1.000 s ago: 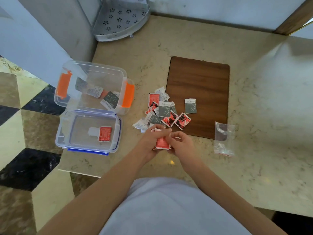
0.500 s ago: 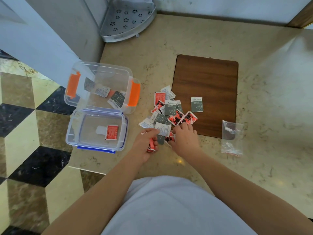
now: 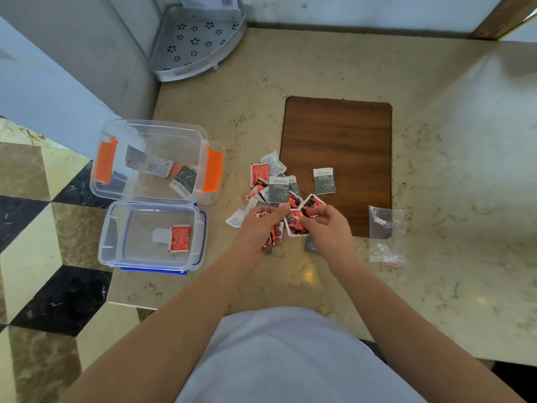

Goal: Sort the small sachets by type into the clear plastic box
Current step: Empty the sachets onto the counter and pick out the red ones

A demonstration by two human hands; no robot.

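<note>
A heap of small red, grey and white sachets (image 3: 276,189) lies on the marble counter beside a wooden board. My left hand (image 3: 257,228) grips a bunch of red sachets (image 3: 274,237) at the heap's near edge. My right hand (image 3: 327,225) pinches a red sachet (image 3: 311,206) lying at the board's left edge. Another red sachet (image 3: 293,226) sits between the hands. The clear plastic box (image 3: 151,135) with orange clips stands to the left and holds grey and white sachets. Its lid (image 3: 116,228) lies in front of it with one red sachet (image 3: 180,238) on it.
A wooden board (image 3: 340,135) carries a lone grey sachet (image 3: 324,181). A crumpled clear bag (image 3: 386,237) lies right of my right hand. A white perforated corner shelf (image 3: 200,45) stands at the back. The counter's edge drops to a tiled floor (image 3: 43,257) on the left.
My right hand has lifted from the heap's near edge and moved right to pinch a red sachet. My left hand keeps its bunch of red sachets and has moved slightly up towards the heap.
</note>
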